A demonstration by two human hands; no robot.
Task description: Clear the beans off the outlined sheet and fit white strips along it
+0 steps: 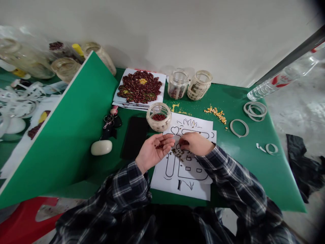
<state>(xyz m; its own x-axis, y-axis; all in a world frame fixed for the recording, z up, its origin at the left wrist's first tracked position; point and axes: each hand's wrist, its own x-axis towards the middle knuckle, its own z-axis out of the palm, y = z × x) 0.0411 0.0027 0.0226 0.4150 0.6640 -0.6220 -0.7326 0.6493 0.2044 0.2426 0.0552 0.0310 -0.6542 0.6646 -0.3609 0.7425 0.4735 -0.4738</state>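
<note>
My left hand (151, 151) is cupped palm up, with a few small red beans (159, 146) lying in it. Close to its fingertips, my right hand (197, 143) is palm down with fingers pinched together; what they hold is hidden. Both hands are over a white sheet (162, 181) printed with black outlines, including a heart and small rectangles. Small dark greenish seeds (179, 152) lie on the sheet just below the hands. Behind my left hand stands an open glass jar (166, 126) with red beans (158, 117) inside.
Two jars (178, 83) (200, 84) and a bean flower picture (141, 88) stand or lie at the back. Corn kernels (218, 114) and tape rolls (239, 128) are to the right. A green divider (68, 118), phone (134, 137) and white case (101, 147) are left; a bottle (281, 78) leans right.
</note>
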